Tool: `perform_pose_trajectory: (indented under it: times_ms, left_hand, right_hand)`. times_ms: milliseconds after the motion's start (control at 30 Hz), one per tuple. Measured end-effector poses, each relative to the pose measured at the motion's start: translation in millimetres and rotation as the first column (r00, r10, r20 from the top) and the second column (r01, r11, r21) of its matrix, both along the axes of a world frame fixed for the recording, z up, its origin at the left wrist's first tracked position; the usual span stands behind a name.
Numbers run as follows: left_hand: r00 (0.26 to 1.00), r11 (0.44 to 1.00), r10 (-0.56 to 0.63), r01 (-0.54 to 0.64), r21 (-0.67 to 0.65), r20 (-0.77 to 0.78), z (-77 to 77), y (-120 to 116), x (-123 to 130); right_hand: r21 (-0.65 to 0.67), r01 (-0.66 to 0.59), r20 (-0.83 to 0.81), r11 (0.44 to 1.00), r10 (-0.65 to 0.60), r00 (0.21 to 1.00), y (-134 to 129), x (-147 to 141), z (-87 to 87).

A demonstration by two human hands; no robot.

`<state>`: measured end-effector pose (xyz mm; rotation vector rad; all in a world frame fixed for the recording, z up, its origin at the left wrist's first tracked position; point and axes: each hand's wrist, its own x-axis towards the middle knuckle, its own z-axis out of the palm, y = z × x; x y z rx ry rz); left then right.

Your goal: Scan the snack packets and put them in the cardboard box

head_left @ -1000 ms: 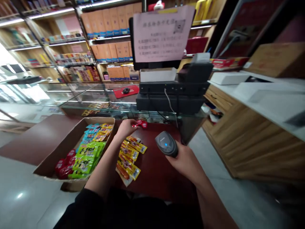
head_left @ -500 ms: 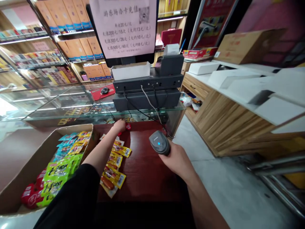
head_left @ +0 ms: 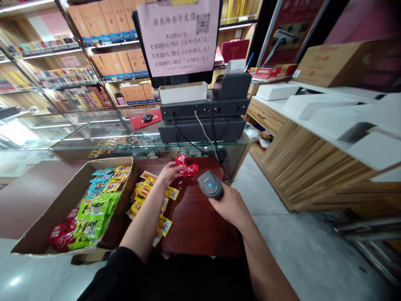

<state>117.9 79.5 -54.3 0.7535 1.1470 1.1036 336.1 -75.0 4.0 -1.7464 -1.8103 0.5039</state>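
Note:
My left hand (head_left: 168,172) holds a small red snack packet (head_left: 186,165) up over the dark red table (head_left: 194,217). My right hand (head_left: 230,205) grips a grey barcode scanner (head_left: 209,185) with a lit blue spot, its head just right of and below the red packet. Under my left forearm lie several yellow sausage packets (head_left: 142,194) on the table. A cardboard box (head_left: 40,228) at the left holds green, blue, yellow and red snack packets.
A glass counter (head_left: 103,140) runs behind the table, bearing a black register unit (head_left: 203,119) with cables, a receipt printer (head_left: 233,83) and a monitor with a pink paper notice (head_left: 180,35). Wooden cabinets (head_left: 313,167) stand at the right. Product shelves fill the back wall.
My left hand reached forward to the table's far edge, then drew back and lifted the red packet in front of the scanner. The scanner hand moved slightly nearer the packet.

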Motion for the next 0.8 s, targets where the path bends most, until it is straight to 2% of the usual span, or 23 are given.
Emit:
perform_pose_trajectory:
  times_ms: [100,233,333,800]
  left_hand:
    - [0.982,0.998,0.052,-0.047,-0.032,0.18,-4.4,-18,11]
    - [0.957,0.994,0.105,-0.107,-0.008,0.269,-9.5,-32,19]
    - [0.956,0.991,0.126,-0.135,0.019,0.264,-10.8,-37,21]
    - [0.986,0.996,0.05,-0.062,0.068,0.162,-3.5,-42,27]
  right_hand:
    - [0.014,0.022,-0.008,1.0,-0.022,1.0,2,-2,-0.9]
    - [0.028,0.018,-0.022,0.999,-0.018,1.0,2,-3,0.4]
    - [0.031,0.011,-0.024,0.999,-0.01,1.0,1,-3,1.6]
    - [0.06,0.022,-0.046,0.998,-0.019,0.999,1,0,-0.7]
